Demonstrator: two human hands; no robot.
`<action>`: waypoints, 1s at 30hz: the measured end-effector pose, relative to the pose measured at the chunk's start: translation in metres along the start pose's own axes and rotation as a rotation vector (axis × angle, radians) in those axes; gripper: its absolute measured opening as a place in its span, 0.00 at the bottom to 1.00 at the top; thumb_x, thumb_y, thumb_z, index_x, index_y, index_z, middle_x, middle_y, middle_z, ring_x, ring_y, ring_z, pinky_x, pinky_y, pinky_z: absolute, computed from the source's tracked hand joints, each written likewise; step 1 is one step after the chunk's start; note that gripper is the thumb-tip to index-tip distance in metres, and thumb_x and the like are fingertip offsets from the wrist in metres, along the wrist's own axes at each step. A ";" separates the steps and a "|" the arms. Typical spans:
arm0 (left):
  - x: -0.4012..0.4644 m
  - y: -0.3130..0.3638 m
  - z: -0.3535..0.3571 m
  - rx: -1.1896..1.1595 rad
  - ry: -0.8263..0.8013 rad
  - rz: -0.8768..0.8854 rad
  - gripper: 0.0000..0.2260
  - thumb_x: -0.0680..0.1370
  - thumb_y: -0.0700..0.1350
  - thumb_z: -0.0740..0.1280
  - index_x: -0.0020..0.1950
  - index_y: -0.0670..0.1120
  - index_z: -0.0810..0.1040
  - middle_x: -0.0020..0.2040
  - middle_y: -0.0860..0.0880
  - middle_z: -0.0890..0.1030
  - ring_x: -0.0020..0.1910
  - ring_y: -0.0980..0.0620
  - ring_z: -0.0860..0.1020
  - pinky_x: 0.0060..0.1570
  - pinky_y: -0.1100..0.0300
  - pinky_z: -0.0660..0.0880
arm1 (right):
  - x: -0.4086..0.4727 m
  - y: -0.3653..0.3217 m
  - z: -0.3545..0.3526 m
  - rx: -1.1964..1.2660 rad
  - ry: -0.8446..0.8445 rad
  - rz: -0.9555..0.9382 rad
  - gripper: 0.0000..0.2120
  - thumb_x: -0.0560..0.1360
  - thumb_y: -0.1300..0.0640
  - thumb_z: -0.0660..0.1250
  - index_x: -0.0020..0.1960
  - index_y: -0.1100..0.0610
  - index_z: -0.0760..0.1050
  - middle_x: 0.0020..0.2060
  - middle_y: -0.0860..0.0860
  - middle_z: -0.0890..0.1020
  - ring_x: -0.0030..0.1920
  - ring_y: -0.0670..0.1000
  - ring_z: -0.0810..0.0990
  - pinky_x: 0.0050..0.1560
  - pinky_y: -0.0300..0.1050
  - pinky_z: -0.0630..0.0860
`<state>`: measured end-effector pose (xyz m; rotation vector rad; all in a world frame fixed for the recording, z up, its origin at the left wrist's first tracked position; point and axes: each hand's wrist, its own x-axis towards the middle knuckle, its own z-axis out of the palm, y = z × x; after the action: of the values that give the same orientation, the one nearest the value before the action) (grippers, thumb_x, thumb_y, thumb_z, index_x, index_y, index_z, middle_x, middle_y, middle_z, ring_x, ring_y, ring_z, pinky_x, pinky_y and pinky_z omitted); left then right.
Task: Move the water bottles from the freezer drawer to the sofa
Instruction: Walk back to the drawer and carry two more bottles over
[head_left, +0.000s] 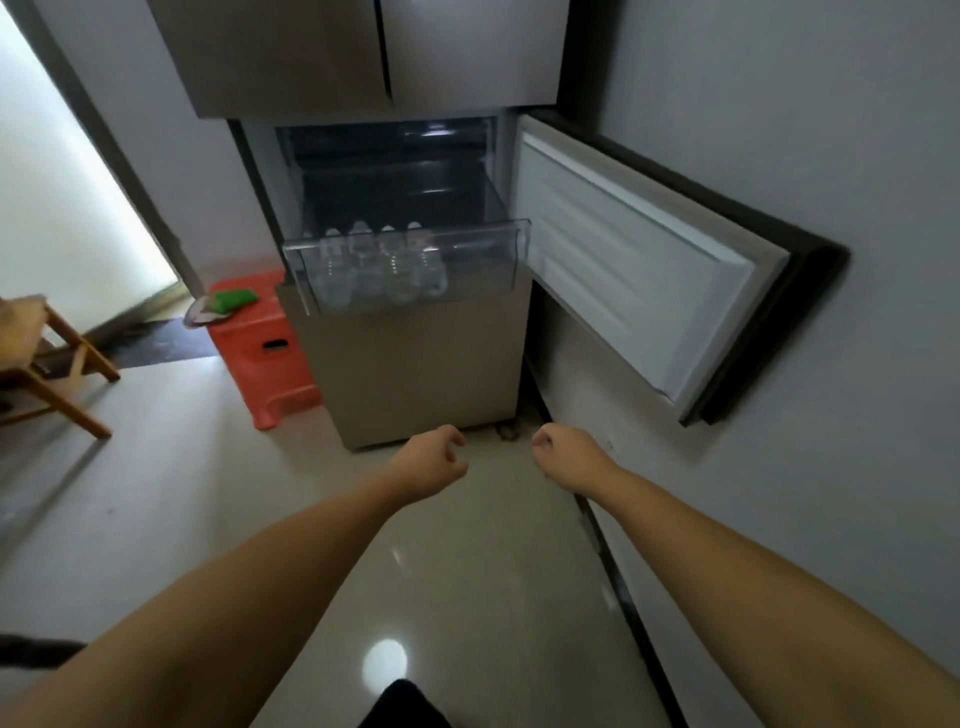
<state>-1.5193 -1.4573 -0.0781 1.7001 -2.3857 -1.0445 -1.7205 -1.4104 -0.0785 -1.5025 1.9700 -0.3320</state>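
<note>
Scene: A person stands on a glossy tiled floor (171, 499) facing a fridge (415, 374), both bare forearms stretched forward.
Freezer door: The freezer door (639, 260) hangs swung wide to the right, its white inner lining showing, close against the grey wall (831, 130).
Freezer drawer: The clear plastic freezer drawer (483, 260) is pulled out from the dark compartment.
Water bottles: Four water bottles (384, 260) stand upright side by side in the left part of the drawer, caps above its front rim; they are blurred through the plastic.
Left hand: The left hand (434, 462) hovers low before the fridge base, well below the drawer, fingers loosely curled and holding nothing.
Right hand: The right hand (563, 457) hangs near it at the same level, fingers likewise loosely curled and holding nothing.
Surroundings: An orange plastic stool (265, 353) sits just beside the fridge's left side, with a green object (234, 300) on top. A wooden chair (47, 364) stands at far left.
</note>
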 end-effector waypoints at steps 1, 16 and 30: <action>0.008 -0.004 -0.005 -0.009 0.012 -0.012 0.17 0.77 0.46 0.65 0.65 0.44 0.71 0.56 0.46 0.79 0.54 0.48 0.77 0.51 0.62 0.70 | 0.012 -0.006 -0.002 -0.002 -0.008 -0.019 0.13 0.78 0.56 0.58 0.58 0.59 0.76 0.53 0.57 0.81 0.53 0.57 0.79 0.55 0.50 0.76; 0.215 -0.006 -0.177 0.081 0.101 0.213 0.17 0.78 0.45 0.64 0.66 0.44 0.71 0.58 0.44 0.80 0.57 0.47 0.77 0.55 0.59 0.71 | 0.251 -0.125 -0.064 0.056 0.130 -0.116 0.10 0.78 0.56 0.61 0.56 0.56 0.76 0.52 0.54 0.81 0.51 0.54 0.80 0.55 0.51 0.77; 0.359 -0.059 -0.277 -0.044 0.226 0.087 0.12 0.77 0.44 0.62 0.60 0.46 0.74 0.53 0.44 0.80 0.46 0.50 0.78 0.48 0.57 0.75 | 0.413 -0.222 -0.098 0.050 0.357 -0.238 0.08 0.77 0.58 0.61 0.50 0.56 0.79 0.44 0.52 0.82 0.42 0.49 0.78 0.44 0.43 0.74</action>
<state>-1.5066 -1.9108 -0.0184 1.5898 -2.2556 -0.8365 -1.6717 -1.8824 -0.0167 -1.7438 2.0280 -0.7928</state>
